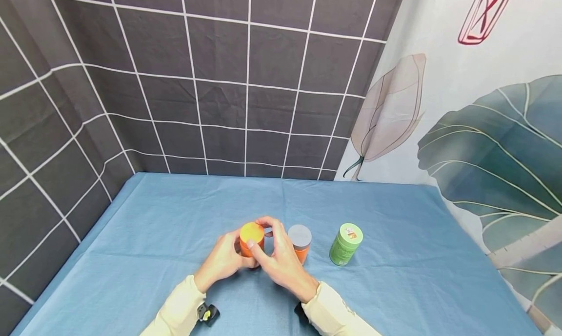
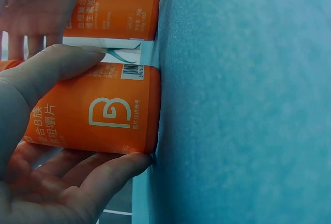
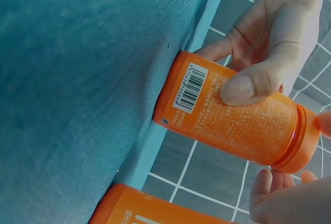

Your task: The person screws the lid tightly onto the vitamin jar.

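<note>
An orange bottle [image 1: 252, 233] with a yellow-orange lid stands on the cloth between both hands. My left hand [image 1: 226, 258] grips its body, thumb on one side and fingers curled round the other, as the left wrist view shows. On the right wrist view the bottle [image 3: 232, 110] has its barcode label facing out and the left thumb pressed on the print. My right hand [image 1: 281, 258] holds the lid [image 3: 302, 141] at its rim between thumb and fingers. Close to the right hand is a second orange bottle [image 1: 301, 254] with a grey top, partly hidden by that hand.
A green jar [image 1: 344, 248] with a pale green lid stands right of the bottles. Blue cloth [image 1: 421, 258] covers the table. Behind rises a dark grid-patterned curtain [image 1: 219, 102], with a white leaf-printed one [image 1: 395, 170] at the right.
</note>
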The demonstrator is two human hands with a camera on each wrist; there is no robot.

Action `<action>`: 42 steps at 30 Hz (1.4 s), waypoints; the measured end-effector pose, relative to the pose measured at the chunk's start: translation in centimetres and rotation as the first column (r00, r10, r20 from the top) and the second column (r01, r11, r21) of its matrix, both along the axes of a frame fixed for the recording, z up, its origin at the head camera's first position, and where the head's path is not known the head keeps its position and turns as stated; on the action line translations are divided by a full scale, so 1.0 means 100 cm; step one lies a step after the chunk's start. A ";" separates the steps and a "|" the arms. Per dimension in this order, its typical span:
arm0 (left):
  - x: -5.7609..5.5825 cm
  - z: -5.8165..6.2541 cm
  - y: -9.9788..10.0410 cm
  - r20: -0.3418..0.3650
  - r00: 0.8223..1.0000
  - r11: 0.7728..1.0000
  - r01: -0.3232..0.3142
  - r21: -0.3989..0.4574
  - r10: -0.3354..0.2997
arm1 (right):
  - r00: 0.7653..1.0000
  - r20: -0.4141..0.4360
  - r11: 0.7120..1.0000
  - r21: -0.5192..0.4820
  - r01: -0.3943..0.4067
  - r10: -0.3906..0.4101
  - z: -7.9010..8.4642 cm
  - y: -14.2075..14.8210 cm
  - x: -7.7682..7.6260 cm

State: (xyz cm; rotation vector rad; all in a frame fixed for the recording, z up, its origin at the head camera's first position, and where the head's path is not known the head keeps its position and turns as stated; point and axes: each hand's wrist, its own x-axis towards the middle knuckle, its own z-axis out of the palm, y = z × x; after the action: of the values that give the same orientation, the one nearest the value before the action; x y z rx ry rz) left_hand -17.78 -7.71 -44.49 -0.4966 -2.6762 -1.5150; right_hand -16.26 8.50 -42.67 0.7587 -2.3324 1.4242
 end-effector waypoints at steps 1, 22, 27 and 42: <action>0.000 0.000 0.000 -0.002 1.000 1.000 0.001 -0.002 -0.001 | 1.000 0.003 1.000 0.002 0.003 -0.003 0.000 0.000 0.000; 0.000 0.000 0.000 0.003 1.000 1.000 -0.001 -0.010 0.001 | 0.999 0.032 1.000 -0.002 -0.028 0.028 0.007 -0.001 0.004; 0.001 0.000 0.000 -0.002 1.000 1.000 -0.006 -0.017 0.006 | 1.000 0.024 1.000 0.006 -0.007 0.006 -0.001 0.001 0.000; 0.000 -0.001 -0.001 -0.009 1.000 1.000 -0.010 -0.016 0.010 | 0.998 0.006 0.998 0.010 -0.058 0.058 -0.001 0.002 0.001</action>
State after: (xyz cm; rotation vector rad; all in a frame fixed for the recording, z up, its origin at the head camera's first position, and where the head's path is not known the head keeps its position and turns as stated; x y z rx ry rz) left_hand -17.73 -7.76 -44.57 -0.4891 -2.6819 -1.4872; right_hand -16.16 8.66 -42.74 0.8320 -2.3413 1.4414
